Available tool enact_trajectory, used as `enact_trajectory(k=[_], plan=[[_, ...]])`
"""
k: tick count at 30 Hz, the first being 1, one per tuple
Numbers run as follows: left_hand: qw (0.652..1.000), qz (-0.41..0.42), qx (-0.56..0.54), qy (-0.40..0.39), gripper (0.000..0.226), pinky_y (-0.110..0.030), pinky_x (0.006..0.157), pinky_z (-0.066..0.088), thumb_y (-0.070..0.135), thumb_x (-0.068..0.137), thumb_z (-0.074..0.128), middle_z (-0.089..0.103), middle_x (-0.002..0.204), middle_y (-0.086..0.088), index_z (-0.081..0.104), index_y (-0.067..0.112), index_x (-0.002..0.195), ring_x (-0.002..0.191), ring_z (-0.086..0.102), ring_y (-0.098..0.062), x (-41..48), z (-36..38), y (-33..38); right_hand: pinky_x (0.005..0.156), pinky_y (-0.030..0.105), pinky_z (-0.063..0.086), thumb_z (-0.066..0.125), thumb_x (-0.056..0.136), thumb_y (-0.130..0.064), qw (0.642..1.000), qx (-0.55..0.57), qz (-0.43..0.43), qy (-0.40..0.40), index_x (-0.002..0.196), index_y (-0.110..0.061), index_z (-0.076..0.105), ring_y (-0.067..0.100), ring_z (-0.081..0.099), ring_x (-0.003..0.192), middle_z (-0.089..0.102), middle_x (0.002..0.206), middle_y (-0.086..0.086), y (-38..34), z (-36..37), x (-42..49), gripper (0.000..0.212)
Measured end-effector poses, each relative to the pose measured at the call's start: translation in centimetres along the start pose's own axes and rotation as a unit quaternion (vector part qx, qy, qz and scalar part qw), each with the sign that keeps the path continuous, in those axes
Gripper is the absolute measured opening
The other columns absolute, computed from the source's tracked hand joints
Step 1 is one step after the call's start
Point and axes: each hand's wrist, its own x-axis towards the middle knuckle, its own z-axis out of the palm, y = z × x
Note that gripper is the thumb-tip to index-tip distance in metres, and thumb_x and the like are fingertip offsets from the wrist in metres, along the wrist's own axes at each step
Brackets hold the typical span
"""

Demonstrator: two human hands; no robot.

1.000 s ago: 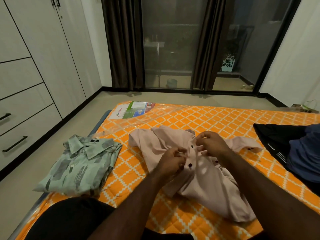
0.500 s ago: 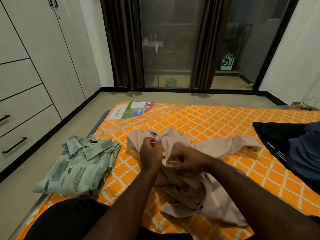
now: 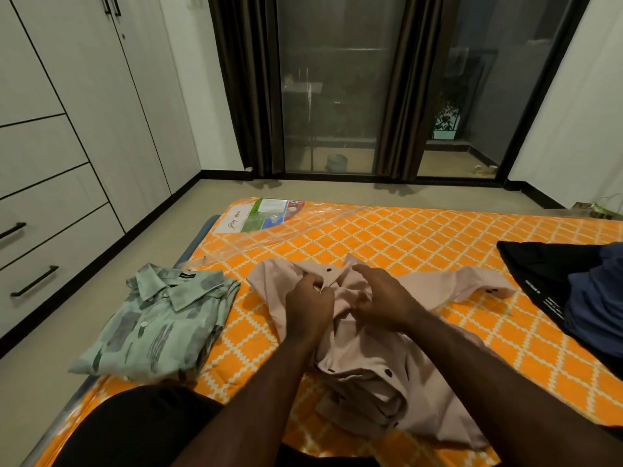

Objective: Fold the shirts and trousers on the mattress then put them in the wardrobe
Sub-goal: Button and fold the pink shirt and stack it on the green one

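A pale pink shirt (image 3: 374, 372) with dark buttons lies crumpled in the middle of the orange patterned mattress (image 3: 397, 237). My left hand (image 3: 308, 306) pinches its fabric near the collar. Close beside it, my right hand (image 3: 384, 298) grips the cloth by the placket. A folded green patterned shirt (image 3: 155, 325) rests at the mattress's left edge. Dark black and blue clothes (image 3: 580, 291) lie in a heap at the right edge.
The white wardrobe (image 3: 60, 136) with drawers and closed doors lines the left wall, with bare floor between it and the mattress. A printed label under clear plastic (image 3: 263, 215) lies at the mattress's far left corner. Curtains and glass doors stand beyond.
Both hands have worked up from the shirt's middle buttons toward its collar, and the lower part of the shirt has bunched up nearer me.
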Motion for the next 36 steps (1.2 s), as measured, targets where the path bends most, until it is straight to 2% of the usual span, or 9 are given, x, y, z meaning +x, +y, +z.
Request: enact_trajectory(k=[3,6,8,12,16,19,22,28,36], plan=[[0.997,0.013,0.026,0.076,0.018,-0.031,0.077,0.046,0.014,0.089,0.063,0.067,0.101,-0.004,0.067,0.012,0.107,0.096,0.061,-0.023,-0.3,-0.2,0.1,0.080,0.024,0.037,0.076,0.083,-0.016,0.994,-0.054,0.024,-0.088,0.142,-0.008,0.056,0.030,0.060,0.116,0.066,0.128,0.011,1.1,1.1,0.2,0.063],[0.982,0.050,0.110,0.142,0.030,-0.039,0.086,0.047,0.013,0.082,0.068,0.058,0.111,-0.008,0.064,0.015,0.111,0.106,0.052,-0.027,0.1,-0.3,-0.1,0.065,0.033,0.039,0.071,0.078,-0.009,0.993,-0.072,-0.029,-0.088,0.082,-0.004,0.069,0.022,0.061,0.075,0.070,0.081,0.008,0.5,1.6,0.4,0.006],[0.980,0.095,0.085,0.151,0.032,-0.039,0.091,0.046,0.009,0.083,0.068,0.061,0.114,-0.007,0.065,0.014,0.114,0.110,0.053,-0.026,0.7,-0.5,0.1,0.056,0.029,0.038,0.070,0.078,-0.006,0.991,-0.039,-0.080,-0.103,0.064,-0.013,0.059,0.009,0.053,0.059,0.060,0.063,-0.001,-0.7,1.3,0.2,0.020],[0.987,0.147,0.004,0.060,0.038,-0.032,0.091,0.049,-0.001,0.087,0.063,0.065,0.119,-0.004,0.063,0.012,0.123,0.110,0.060,-0.021,1.5,-0.8,0.3,0.064,0.009,0.042,0.071,0.088,-0.007,0.949,-0.039,-0.137,-0.279,0.101,-0.013,0.077,-0.002,0.060,0.068,0.071,0.088,-0.005,-3.2,1.3,-1.0,0.016],[0.982,0.038,0.160,-0.094,0.052,-0.036,0.092,0.046,0.021,0.089,0.067,0.056,0.132,-0.011,0.050,0.013,0.137,0.120,0.056,-0.032,2.0,0.2,-1.6,0.087,0.032,0.053,0.067,0.089,-0.001,0.917,-0.034,-0.111,-0.380,0.123,-0.012,0.071,0.018,0.066,0.100,0.071,0.114,0.001,-3.8,1.1,-1.4,0.036],[0.961,0.008,0.258,-0.102,0.031,-0.035,0.075,0.045,0.034,0.093,0.063,0.066,0.112,-0.010,0.060,0.011,0.113,0.104,0.062,-0.031,1.5,0.2,-2.5,0.071,0.020,0.052,0.063,0.088,0.002,0.945,0.009,-0.055,-0.322,0.105,-0.022,0.076,0.000,0.064,0.080,0.071,0.092,-0.012,-3.1,-0.2,-1.2,0.032],[0.985,0.031,0.165,-0.038,0.023,-0.036,0.061,0.042,0.026,0.091,0.060,0.066,0.075,-0.008,0.064,0.011,0.074,0.074,0.061,-0.027,1.5,-0.5,-1.8,0.072,0.022,0.048,0.062,0.086,0.003,0.987,-0.010,0.021,-0.157,0.090,-0.021,0.079,0.007,0.064,0.084,0.074,0.091,-0.006,-1.4,-0.7,-0.7,0.030],[0.986,0.126,-0.028,-0.102,0.030,-0.039,0.059,0.041,0.024,0.074,0.055,0.058,0.065,-0.020,0.051,0.002,0.055,0.061,0.052,-0.016,0.4,-0.6,0.0,0.082,0.044,0.058,0.057,0.095,-0.012,0.958,0.173,0.187,0.130,0.117,-0.018,0.065,0.027,0.067,0.095,0.068,0.112,0.008,2.6,0.3,-0.1,0.025],[0.965,0.172,0.118,-0.161,0.041,-0.046,0.055,0.032,0.040,0.081,0.047,0.038,0.049,-0.008,0.037,0.013,0.052,0.049,0.035,-0.017,-0.9,-0.7,0.5,0.089,0.035,0.048,0.051,0.102,-0.017,0.960,0.197,0.186,0.065,0.148,-0.024,0.052,0.029,0.058,0.122,0.052,0.149,0.007,3.5,1.0,0.6,0.046]])
